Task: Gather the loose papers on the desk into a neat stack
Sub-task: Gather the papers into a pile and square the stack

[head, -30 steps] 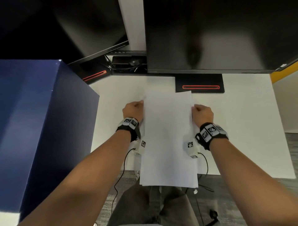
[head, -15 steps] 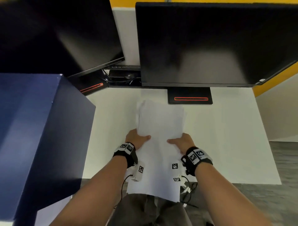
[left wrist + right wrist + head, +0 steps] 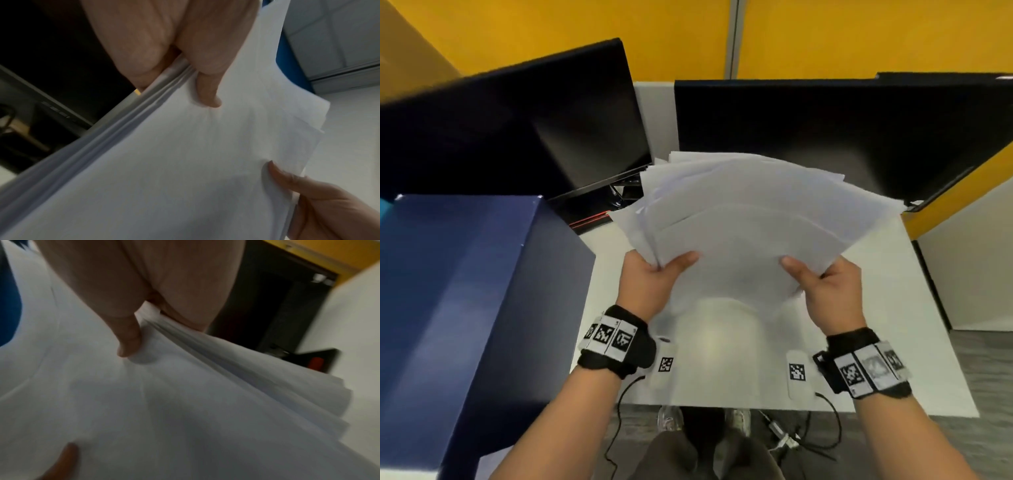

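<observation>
A bundle of white papers (image 3: 743, 222) is held up in the air above the white desk (image 3: 893, 308), tilted away from me, its far edges fanned and uneven. My left hand (image 3: 654, 274) grips the bundle's near left side, thumb on top and fingers hidden beneath. My right hand (image 3: 822, 284) grips the near right side the same way. In the left wrist view the left thumb (image 3: 205, 87) presses on the papers (image 3: 185, 162) and the sheet edges show slightly apart. The right wrist view, blurred, shows my right thumb (image 3: 127, 337) on the papers (image 3: 164, 402).
Two dark monitors (image 3: 825, 137) stand at the back of the desk, the left monitor (image 3: 517, 130) angled. A tall dark blue box (image 3: 465, 308) rises along the desk's left side. Yellow partition panels (image 3: 859, 34) stand behind. Cables (image 3: 808, 435) hang below the near desk edge.
The papers lay flat on the desk, hanging over its near edge, with both hands at their sides. Now both hands grip the bundle and have lifted it off the desk, and the sheets have fanned out.
</observation>
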`<action>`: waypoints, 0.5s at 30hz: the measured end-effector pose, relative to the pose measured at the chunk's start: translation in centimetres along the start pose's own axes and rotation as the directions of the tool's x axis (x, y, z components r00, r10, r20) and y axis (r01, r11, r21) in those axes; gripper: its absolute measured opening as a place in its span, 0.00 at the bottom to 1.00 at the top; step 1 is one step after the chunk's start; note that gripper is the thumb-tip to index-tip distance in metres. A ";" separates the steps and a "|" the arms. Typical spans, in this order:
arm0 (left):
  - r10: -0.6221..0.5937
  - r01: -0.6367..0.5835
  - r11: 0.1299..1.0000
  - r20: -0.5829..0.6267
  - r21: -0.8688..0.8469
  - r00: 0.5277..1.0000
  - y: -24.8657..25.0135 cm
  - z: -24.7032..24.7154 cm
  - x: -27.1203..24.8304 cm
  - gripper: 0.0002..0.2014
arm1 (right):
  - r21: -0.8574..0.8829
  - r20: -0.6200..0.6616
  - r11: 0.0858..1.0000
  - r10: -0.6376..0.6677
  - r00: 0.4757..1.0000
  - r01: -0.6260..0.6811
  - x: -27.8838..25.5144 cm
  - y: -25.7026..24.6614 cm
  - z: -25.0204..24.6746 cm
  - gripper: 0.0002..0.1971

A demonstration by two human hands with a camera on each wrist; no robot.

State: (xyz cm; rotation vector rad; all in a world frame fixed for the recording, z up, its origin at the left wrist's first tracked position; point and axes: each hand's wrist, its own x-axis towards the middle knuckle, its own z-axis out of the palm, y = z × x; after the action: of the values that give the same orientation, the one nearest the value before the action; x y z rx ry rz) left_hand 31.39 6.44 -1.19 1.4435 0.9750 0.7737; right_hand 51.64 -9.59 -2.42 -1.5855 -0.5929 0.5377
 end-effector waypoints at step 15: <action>0.055 -0.057 0.973 0.018 0.225 0.998 -4.1 0.2 1.5 0.19 | -0.028 0.040 0.991 0.129 0.991 -0.128 0.6 2.4 1.8 0.15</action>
State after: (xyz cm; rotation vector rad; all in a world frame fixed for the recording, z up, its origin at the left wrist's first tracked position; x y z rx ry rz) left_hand 31.68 7.68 -5.37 1.6754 1.0429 0.7120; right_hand 51.09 -8.06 -4.96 -1.6477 -0.5333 0.6633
